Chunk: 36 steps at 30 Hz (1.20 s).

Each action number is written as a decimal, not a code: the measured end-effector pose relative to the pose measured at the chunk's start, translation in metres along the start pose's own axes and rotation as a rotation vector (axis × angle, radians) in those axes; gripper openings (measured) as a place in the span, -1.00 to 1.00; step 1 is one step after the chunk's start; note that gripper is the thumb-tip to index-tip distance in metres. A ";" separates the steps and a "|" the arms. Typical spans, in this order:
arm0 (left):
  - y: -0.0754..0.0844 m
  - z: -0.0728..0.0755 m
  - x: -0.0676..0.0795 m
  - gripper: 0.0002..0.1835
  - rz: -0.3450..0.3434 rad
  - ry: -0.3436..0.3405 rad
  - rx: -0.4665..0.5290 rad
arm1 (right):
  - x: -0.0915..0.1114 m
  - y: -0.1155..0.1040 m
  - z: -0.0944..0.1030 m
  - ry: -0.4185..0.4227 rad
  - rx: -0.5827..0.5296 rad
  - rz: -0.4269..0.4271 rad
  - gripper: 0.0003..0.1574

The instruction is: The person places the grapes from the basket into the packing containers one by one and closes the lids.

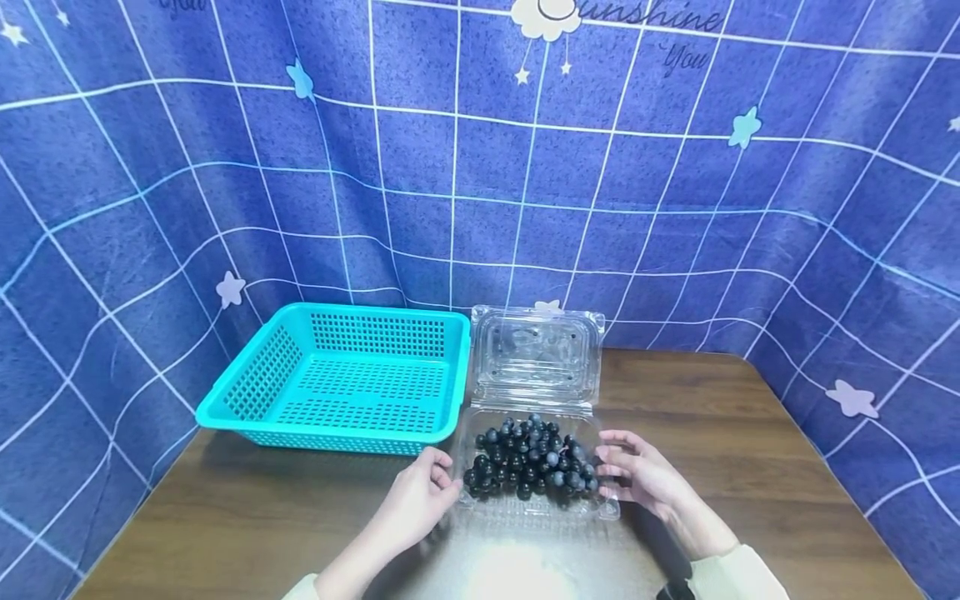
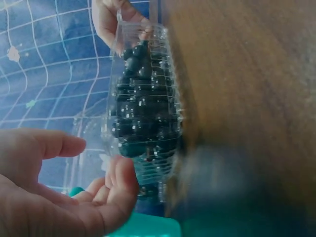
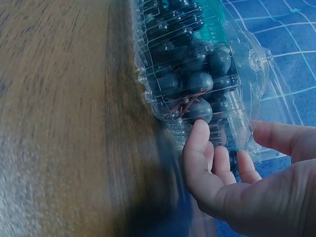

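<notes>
A clear plastic clamshell box (image 1: 540,510) stands on the table with its lid (image 1: 537,354) raised at the back. Dark grapes (image 1: 525,454) fill much of its base, and a brown stem shows through the wall in the right wrist view. My left hand (image 1: 422,493) is beside the box's left side, thumb and fingers apart, with nothing between them. At the opposite side is my right hand (image 1: 637,473), its fingertips right at the wall. In the right wrist view its thumb (image 3: 279,137) lies near the rim and the fingers (image 3: 198,143) are loosely bent against the side.
A turquoise perforated basket (image 1: 337,437) stands left of the box, close to its lid. Behind the brown wooden table (image 1: 720,433) hangs a blue curtain (image 1: 480,150) with a white grid and stars. A dark object (image 1: 675,590) shows by the right sleeve.
</notes>
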<state>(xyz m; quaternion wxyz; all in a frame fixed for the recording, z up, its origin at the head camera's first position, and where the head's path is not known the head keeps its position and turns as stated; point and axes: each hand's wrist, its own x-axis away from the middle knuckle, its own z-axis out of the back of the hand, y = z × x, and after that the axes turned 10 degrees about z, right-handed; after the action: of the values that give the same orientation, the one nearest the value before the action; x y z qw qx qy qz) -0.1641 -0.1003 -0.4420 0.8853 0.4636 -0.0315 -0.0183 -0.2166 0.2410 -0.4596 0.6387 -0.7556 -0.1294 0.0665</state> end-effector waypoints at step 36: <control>-0.015 -0.014 -0.004 -0.57 0.255 -0.342 0.730 | -0.003 -0.007 0.003 -0.013 0.112 -0.005 -0.35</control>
<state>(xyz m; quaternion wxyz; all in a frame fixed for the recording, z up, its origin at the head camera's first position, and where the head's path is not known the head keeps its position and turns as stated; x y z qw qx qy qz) -0.1676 -0.0971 -0.4625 0.6402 0.7293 -0.2396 0.0271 -0.2210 0.2440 -0.4538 0.6792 -0.7179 -0.1318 0.0770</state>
